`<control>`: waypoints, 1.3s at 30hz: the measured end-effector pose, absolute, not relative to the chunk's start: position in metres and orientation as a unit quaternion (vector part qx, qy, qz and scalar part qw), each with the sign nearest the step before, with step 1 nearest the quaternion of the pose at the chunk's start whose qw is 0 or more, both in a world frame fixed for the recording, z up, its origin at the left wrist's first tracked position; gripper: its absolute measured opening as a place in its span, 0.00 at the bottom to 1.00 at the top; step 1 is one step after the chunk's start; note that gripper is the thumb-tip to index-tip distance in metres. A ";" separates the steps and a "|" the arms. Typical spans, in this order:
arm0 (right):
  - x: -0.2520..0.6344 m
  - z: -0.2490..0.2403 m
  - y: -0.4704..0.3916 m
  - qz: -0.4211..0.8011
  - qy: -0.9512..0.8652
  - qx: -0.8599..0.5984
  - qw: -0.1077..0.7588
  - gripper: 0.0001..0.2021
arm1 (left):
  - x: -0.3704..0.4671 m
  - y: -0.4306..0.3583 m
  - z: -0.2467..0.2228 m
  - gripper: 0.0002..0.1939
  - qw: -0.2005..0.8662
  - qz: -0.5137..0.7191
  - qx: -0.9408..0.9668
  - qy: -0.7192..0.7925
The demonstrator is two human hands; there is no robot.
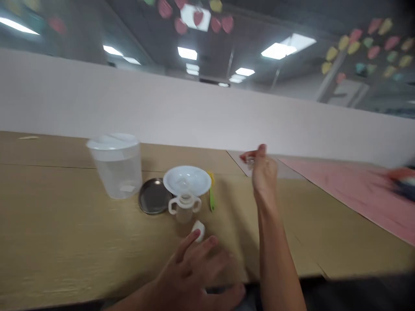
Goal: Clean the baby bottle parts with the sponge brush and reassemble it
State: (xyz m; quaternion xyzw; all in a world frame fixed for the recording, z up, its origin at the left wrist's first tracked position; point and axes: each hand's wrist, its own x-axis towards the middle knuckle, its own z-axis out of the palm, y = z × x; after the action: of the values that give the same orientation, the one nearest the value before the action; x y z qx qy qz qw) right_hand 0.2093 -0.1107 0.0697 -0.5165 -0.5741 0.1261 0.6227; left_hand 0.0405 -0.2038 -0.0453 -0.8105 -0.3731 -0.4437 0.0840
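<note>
- Bowl (pixel 170 178), white and wide, sits mid-bench (pixel 81 242), and everything gets placed from it!
- Right hand (pixel 264 172), out to the right of the bowl, is pinching a small clear piece (pixel 250 161) between thumb and fingers, up above the bench; its exact form is blurred.
- Left hand (pixel 191 272), well to the near side of the bowl, has its fingers spread, index fingertip right at a small white piece (pixel 199 226); whether they touch, can't tell.
- Two-handled bottle (pixel 184 211), just to the near side of the bowl, stands upright and blocks part of its rim; a clear, blurred shape shows above its neck.
- Crowding the bowl's left, a dark round dish (pixel 154 198); beyond that, a tall see-through bucket (pixel 118 170) with a whitish top.
- Tucked against the bowl's right edge, a green and yellow utensil (pixel 212 196), partly hidden.
- Far right of the bowl, a pink sheet (pixel 340 181) spreads over the bench, an orange and dark thing (pixel 403 181) smeared by blur on top.
- Behind the bowl runs a white partition (pixel 181 116), with heart-shaped notes (pixel 165 8) up above it.
- Lettering? A pale patch (pixel 127 188) low on the bucket might carry some, too blurred to read.
</note>
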 end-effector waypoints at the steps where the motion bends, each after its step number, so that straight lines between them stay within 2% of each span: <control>1: 0.228 0.065 -0.125 0.096 -0.540 -0.537 0.641 0.33 | 0.047 -0.213 -0.043 0.13 0.078 -0.425 -0.833 -0.345; 3: 0.246 0.047 -0.154 0.131 -0.500 -0.562 0.646 0.33 | 0.052 -0.218 -0.041 0.16 0.136 -0.353 -0.855 -0.354; 7: 0.223 -0.003 -0.190 0.234 -0.432 -0.591 0.639 0.30 | 0.036 -0.197 -0.056 0.17 0.173 -0.280 -0.869 -0.369; 13: 0.174 -0.050 -0.201 0.411 -0.429 -0.547 0.590 0.29 | -0.008 -0.188 -0.082 0.15 0.191 -0.274 -0.848 -0.411; 15: 0.169 -0.057 -0.200 0.428 -0.429 -0.546 0.578 0.30 | -0.016 -0.187 -0.091 0.14 0.181 -0.275 -0.849 -0.414; 18: 0.171 -0.050 -0.195 0.420 -0.442 -0.540 0.580 0.30 | -0.024 -0.180 -0.103 0.19 0.157 -0.286 -0.850 -0.414; 20: 0.175 -0.033 -0.189 0.396 -0.468 -0.535 0.581 0.30 | -0.030 -0.177 -0.105 0.25 0.125 -0.298 -0.854 -0.408; 22: 0.180 -0.010 -0.178 0.339 -0.518 -0.511 0.596 0.29 | -0.038 -0.176 -0.096 0.27 0.079 -0.318 -0.859 -0.393; 27: 0.187 0.034 -0.112 0.171 -0.588 -0.526 0.590 0.27 | -0.054 -0.165 -0.021 0.19 0.039 -0.441 -0.800 -0.405; 29: 0.183 0.037 -0.074 0.119 -0.639 -0.567 0.507 0.26 | -0.050 -0.145 0.011 0.13 0.013 -0.510 -0.746 -0.428; 32: 0.170 0.030 -0.027 0.030 -0.723 -0.629 0.286 0.18 | -0.034 -0.100 0.032 0.16 -0.132 -0.542 -0.714 -0.424; 36: 0.155 0.008 0.000 0.013 -0.741 -0.636 0.216 0.07 | -0.015 -0.050 0.017 0.28 -0.358 -0.495 -0.635 -0.473; 39: 0.152 -0.007 0.002 0.005 -0.755 -0.632 0.176 0.07 | -0.012 -0.038 0.000 0.29 -0.419 -0.451 -0.618 -0.488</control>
State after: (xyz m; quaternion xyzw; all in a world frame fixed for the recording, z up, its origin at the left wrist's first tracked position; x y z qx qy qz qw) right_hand 0.1524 0.0023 -0.0074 -0.6319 -0.7548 0.0050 0.1759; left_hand -0.0121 -0.0377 -0.0004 -0.6184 -0.4883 -0.4509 -0.4192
